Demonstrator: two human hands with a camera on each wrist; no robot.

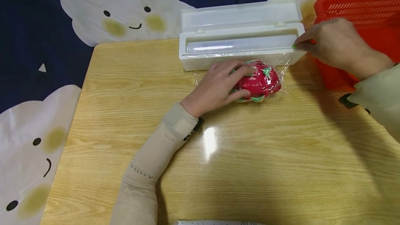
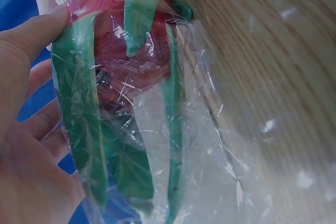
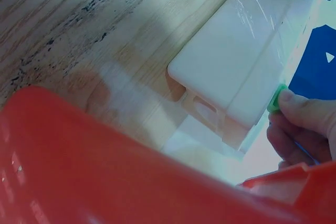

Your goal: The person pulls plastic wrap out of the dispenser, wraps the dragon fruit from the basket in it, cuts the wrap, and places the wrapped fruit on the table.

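Observation:
A red toy dragon fruit (image 1: 259,82) with green leaf tips lies on the table, wrapped in clear cling film (image 2: 215,129). My left hand (image 1: 218,84) grips it, thumb on the near side and fingers over the top. Just behind stands a white cling film dispenser (image 1: 200,64), lid raised, with a film roll (image 1: 243,43) inside. Film stretches from its front edge down to the fruit. At the dispenser's right end, my right hand (image 1: 337,46) pinches a small green slide cutter (image 3: 274,99) between thumb and finger.
A red plastic basket (image 1: 325,6) stands right of the dispenser, under and beside my right forearm. Behind the wooden table (image 1: 125,89) hangs a dark blue cloth with smiling clouds. Part of a white object (image 1: 215,222) shows at the bottom edge.

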